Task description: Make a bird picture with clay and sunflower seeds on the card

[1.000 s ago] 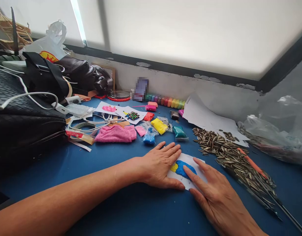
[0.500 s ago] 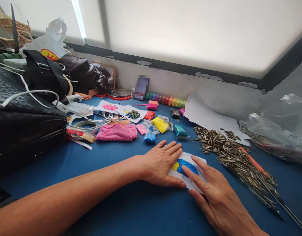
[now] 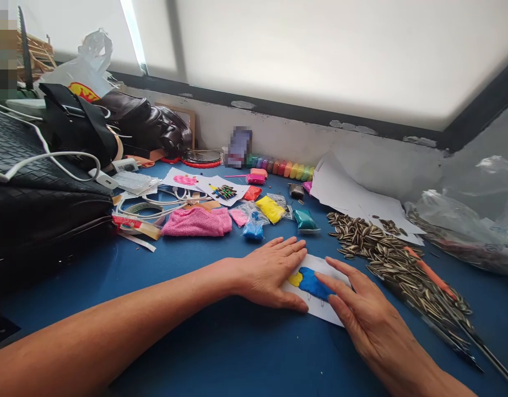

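Note:
Under both hands lies a small sheet of white paper [image 3: 315, 314] on the blue tabletop. A flat blue shape of what looks like modelling clay [image 3: 314, 284] covers its middle, with a yellow clay patch [image 3: 295, 279] at its left end and small drawn legs below. My left hand [image 3: 274, 273] rests flat on the paper's left side, fingers together and stretched out. From the right, my right hand [image 3: 361, 309] reaches over the sheet, fingers spread and slightly bent; its index fingertip is at the blue clay. Nothing is held in either hand.
Sunflower seeds [image 3: 378, 248] lie heaped on the right with an orange-handled tool [image 3: 430, 270]. Beyond my hands are clay packets, yellow [image 3: 270, 209] and teal [image 3: 306, 220], and a pink cloth [image 3: 196, 221]. Black bags [image 3: 43, 198] crowd the left; white sheets [image 3: 349, 193] lean at the back.
My right hand has shifted slightly right and its thumb has come up nearer the index finger, uncovering more of the blue clay. My left hand stays almost in place.

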A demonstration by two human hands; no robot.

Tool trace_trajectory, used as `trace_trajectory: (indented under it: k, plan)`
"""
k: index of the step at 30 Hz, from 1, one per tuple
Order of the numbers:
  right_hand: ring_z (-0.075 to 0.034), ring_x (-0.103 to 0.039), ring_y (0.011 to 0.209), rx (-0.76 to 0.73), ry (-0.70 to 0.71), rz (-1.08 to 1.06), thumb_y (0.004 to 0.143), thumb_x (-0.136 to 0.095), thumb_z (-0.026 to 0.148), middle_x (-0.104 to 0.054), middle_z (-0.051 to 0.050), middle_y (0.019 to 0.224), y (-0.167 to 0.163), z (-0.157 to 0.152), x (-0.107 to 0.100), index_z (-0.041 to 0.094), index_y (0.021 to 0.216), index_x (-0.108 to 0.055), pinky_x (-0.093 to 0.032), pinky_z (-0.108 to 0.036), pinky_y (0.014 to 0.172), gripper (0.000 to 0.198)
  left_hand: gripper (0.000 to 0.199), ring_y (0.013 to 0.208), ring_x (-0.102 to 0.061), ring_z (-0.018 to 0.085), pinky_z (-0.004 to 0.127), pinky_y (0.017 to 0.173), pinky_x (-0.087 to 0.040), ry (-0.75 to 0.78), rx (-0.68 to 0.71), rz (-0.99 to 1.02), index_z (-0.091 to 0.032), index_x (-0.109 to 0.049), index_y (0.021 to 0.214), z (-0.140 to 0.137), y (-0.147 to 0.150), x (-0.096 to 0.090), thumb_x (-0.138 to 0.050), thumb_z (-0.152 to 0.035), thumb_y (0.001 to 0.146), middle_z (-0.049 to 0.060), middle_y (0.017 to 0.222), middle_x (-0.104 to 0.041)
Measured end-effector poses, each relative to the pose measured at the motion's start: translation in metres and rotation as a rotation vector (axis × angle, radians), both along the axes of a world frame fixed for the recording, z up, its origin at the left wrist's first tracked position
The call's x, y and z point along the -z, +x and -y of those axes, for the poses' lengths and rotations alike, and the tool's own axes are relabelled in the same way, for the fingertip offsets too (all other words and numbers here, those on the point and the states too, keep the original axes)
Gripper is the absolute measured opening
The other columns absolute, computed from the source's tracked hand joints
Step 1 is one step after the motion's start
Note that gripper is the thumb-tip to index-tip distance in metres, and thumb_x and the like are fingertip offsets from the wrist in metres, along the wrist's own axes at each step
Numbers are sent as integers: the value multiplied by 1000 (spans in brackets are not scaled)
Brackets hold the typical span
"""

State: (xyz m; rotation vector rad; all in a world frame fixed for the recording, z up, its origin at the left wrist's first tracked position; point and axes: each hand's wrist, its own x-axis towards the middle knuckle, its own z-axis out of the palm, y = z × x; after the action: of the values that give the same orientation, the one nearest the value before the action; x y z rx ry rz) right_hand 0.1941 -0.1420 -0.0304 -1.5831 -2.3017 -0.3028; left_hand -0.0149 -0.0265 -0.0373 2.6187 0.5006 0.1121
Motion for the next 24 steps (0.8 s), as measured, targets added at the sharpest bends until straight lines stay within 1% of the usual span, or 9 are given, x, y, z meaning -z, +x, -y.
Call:
trace_trajectory:
  k: [3, 7, 12, 17, 21, 24]
  plan:
    - [-27, -60, 122, -27, -50, -17, 100, -40, 38, -62, -11, 135, 0, -7, -4, 27, 120, -70, -56, -46, 93, 38, 96, 151, -7, 28, 43, 122, -8, 28, -6, -11, -7, -23, 154, 0, -1, 0, -50, -70, 86, 15, 162, -13]
    - [-26, -60, 122, -51, -104, -30, 99, -42, 37, -60, -11, 137, -2, -16, -6, 29, 121, -70, -54, -46, 96, 36, 102, 151, -6, 29, 45, 121, -9, 49, -62, -20, -7, -22, 154, 0, -1, 0, -50, -74, 83, 16, 161, -12]
    - [-27, -61, 120, -56, -82, -24, 100, -40, 41, -61, -12, 135, -3, -21, -3, 29, 119, -71, -55, -45, 94, 38, 105, 151, -6, 30, 45, 122, -9, 59, -73, -29, -6, -20, 154, -1, -2, 1, -50, -75, 82, 16, 161, -12]
    - [-27, -61, 119, -63, -98, -5, 100, -39, 43, -61, -12, 134, -4, -23, 1, 29, 119, -71, -54, -45, 94, 40, 105, 150, -7, 31, 46, 122, -11, 77, -75, -28, -8, -18, 155, -1, -1, 2, -50, -75, 82, 15, 161, -13]
    - [-28, -61, 118, -84, -57, 29, 100, -39, 42, -62, -14, 133, -4, -24, 2, 28, 119, -72, -55, -47, 92, 40, 104, 150, -7, 31, 46, 122, -10, 76, -74, -31, -8, -18, 155, 0, -1, 1, -50, -75, 82, 15, 161, -12]
    - [-28, -61, 119, -109, -19, 49, 100, -40, 40, -60, -15, 135, -4, -22, 2, 27, 119, -71, -54, -47, 92, 39, 104, 151, -6, 30, 46, 122, -9, 72, -75, -41, -6, -18, 155, 0, -1, 1, -50, -74, 83, 16, 161, -11]
